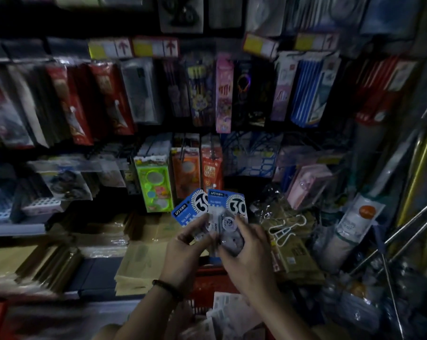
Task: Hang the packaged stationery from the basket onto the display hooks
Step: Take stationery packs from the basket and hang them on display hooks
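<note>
Two blue correction-tape cards marked "30" are held up low in front of the display. My left hand grips the left card, which tilts left. My right hand grips the right card by its clear blister. The two cards overlap in the middle. Below my wrists sits the red basket, with white packets inside it. Blue empty display hooks stick out just above and right of the cards.
Hanging packs fill the wall: red boxes at left, pencil sets in the centre, a green pack and orange packs right behind the cards. Brown paper stacks lie below. Binder-clip bags and metal rods crowd the right.
</note>
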The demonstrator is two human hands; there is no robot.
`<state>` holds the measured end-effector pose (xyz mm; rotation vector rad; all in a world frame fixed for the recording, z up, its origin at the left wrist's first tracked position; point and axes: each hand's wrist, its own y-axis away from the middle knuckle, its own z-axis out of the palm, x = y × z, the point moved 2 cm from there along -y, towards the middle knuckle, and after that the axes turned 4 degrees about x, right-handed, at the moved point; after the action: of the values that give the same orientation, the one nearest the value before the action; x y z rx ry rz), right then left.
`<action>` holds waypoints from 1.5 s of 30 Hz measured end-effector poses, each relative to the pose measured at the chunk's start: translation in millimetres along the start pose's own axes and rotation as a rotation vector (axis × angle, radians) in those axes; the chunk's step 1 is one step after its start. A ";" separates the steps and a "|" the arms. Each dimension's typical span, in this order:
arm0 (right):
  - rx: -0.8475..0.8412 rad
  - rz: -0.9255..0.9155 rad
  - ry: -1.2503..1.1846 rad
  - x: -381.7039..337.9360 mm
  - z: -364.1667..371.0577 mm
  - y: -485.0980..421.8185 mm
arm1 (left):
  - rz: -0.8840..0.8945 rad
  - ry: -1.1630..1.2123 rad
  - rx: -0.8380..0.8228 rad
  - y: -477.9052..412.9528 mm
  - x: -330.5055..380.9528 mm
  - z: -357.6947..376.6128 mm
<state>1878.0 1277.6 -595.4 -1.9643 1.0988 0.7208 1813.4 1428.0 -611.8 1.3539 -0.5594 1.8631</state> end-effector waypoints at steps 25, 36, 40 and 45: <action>0.511 -0.321 0.009 -107.7 -239.4 -208.5 | 0.493 -0.097 -0.308 -97.0 271.1 184.1; 0.640 -0.322 0.237 -127.2 -303.4 -327.9 | 0.624 -0.271 -0.328 -134.4 334.3 251.9; 0.648 -0.320 0.272 -135.0 -304.0 -352.5 | 0.638 -0.334 -0.293 -140.2 344.9 260.7; 0.676 -0.337 0.289 -142.3 -302.6 -372.8 | 0.641 -0.352 -0.296 -146.5 354.1 265.1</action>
<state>2170.0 1218.8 -192.9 -1.6135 0.9688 -0.1220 2032.9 1441.1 -201.0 1.4035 -1.5347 1.9090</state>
